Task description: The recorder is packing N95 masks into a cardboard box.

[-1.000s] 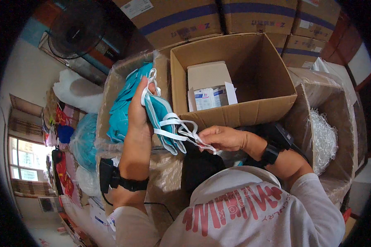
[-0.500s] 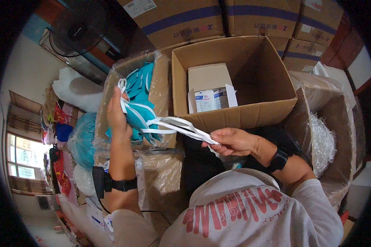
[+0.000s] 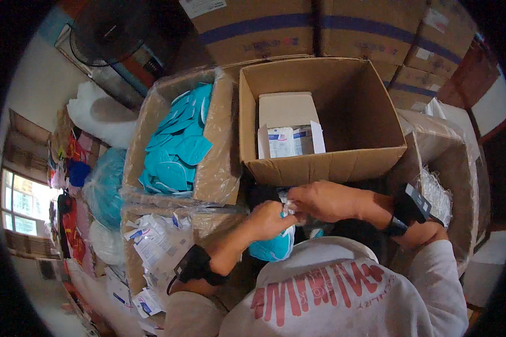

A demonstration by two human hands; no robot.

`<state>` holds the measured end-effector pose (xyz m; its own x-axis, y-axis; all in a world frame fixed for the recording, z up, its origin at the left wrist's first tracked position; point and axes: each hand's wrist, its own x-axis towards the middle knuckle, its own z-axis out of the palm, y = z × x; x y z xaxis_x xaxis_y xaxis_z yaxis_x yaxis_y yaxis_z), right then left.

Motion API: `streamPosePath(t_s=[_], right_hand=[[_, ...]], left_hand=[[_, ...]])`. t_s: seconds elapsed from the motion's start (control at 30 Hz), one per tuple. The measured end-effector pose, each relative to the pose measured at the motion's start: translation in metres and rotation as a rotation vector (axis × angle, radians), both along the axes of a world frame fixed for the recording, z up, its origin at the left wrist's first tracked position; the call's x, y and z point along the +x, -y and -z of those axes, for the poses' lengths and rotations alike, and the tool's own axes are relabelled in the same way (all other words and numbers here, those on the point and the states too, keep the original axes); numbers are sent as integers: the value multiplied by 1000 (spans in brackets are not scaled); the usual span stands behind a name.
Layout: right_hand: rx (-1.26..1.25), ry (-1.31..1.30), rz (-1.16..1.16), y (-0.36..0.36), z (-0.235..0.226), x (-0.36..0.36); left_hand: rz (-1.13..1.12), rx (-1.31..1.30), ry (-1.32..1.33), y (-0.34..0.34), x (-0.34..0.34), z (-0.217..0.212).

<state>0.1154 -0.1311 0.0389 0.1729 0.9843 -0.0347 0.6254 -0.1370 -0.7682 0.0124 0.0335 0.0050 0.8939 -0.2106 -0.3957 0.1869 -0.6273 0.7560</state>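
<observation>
A teal face mask with white edging hangs below my left hand, close to my grey sweatshirt. My left hand is closed on its upper part. Fingers pinched, my right hand meets the left at a bunch of white straps, which is partly hidden and blurred. Both hands are in front of the open brown carton. In the plastic-lined box at the left lies a pile of teal masks.
An open carton holds a small white box of printed packets. White packets fill a lower left box. White strips lie in a right-hand box. Sealed cartons stand behind; a black fan stands far left.
My left hand has come from the pile of masks rightward to my chest, bringing a mask. My right hand has drawn in beside it. The straps stretched between my hands are now bunched.
</observation>
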Motion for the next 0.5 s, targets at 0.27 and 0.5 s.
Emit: streamPosePath(t_s=[0.27, 0.5], right_hand=[[191, -28, 315, -14, 17, -24], [-390, -79, -114, 31, 30, -36]], left_hand=[[-684, -692, 197, 3, -6, -11], [177, 253, 538, 16, -32, -2]])
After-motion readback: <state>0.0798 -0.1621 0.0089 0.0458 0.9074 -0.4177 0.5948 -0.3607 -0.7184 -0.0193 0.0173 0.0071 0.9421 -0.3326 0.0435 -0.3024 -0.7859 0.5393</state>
